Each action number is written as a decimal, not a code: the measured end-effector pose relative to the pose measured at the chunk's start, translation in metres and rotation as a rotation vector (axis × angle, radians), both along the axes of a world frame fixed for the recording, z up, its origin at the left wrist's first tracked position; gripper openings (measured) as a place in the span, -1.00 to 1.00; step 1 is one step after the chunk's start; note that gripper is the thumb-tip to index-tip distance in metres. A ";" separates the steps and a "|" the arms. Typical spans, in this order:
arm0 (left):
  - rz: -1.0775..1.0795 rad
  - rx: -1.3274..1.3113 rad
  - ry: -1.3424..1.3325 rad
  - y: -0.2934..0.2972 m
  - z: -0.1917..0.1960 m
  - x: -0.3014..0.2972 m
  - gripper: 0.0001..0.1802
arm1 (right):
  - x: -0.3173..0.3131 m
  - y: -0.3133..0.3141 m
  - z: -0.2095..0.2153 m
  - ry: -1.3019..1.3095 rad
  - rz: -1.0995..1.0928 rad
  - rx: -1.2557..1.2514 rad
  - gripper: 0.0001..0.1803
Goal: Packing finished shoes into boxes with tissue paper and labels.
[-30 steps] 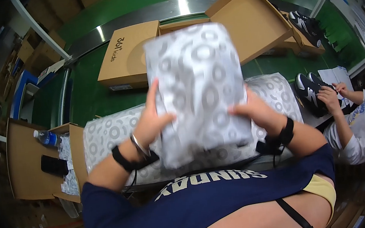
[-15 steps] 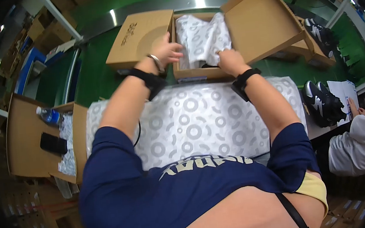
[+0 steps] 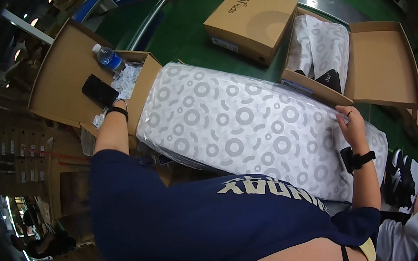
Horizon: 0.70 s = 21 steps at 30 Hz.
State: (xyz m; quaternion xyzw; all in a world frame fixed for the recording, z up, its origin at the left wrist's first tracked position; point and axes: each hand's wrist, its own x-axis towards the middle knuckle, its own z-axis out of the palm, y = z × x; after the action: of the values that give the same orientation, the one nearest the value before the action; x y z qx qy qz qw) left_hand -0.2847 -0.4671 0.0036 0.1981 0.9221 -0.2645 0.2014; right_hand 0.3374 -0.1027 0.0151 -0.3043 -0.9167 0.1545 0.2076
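Here, at the upper left of the frame, an open tan cardboard box (image 3: pixel 60 70) is holding a black rectangular phone (image 3: pixel 100 90), a clear plastic bottle with a blue label (image 3: pixel 108 58) and a pile of small white packets (image 3: pixel 128 80). The left hand (image 3: pixel 120 104) is sitting at the pile's lower end, mostly hidden; whether its fingers are spread or pinching cannot be told. From its wrist the packets are lying up and rightward, the pile's long axis slanting from lower left to upper right, with this hand far nearer than the other.

Across the middle, a long stack of white paper printed with grey rings (image 3: pixel 239 127) is sloping toward the lower right. Above it, a closed brown cardboard shoebox (image 3: pixel 253 22) is standing beside an open brown shoebox (image 3: pixel 382 64), which is holding a bundle of ring-printed paper (image 3: pixel 333 44). Just below, the right hand (image 3: pixel 351 123) is hovering or resting at the stack's upper edge, its fingers curling loosely, thumb apart, pinching nothing visible.
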 end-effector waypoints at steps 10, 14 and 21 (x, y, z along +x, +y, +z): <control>0.136 0.392 0.447 -0.068 -0.006 -0.083 -0.63 | 0.030 0.005 0.004 -0.027 -0.018 0.006 -0.81; 0.400 1.415 0.387 0.064 0.043 -0.063 -0.66 | 0.039 0.009 0.015 -0.022 -0.148 -0.017 -0.81; -0.281 1.129 -0.913 0.323 0.065 0.225 -0.54 | 0.037 0.061 0.016 -0.362 -0.431 -0.260 -0.55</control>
State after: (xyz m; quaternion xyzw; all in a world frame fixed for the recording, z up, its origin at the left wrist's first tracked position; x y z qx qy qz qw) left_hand -0.0599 -0.1440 0.0683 0.4781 0.7082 0.3357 0.3965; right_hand 0.3746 -0.0417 0.0307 -0.5384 -0.8257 0.1661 0.0282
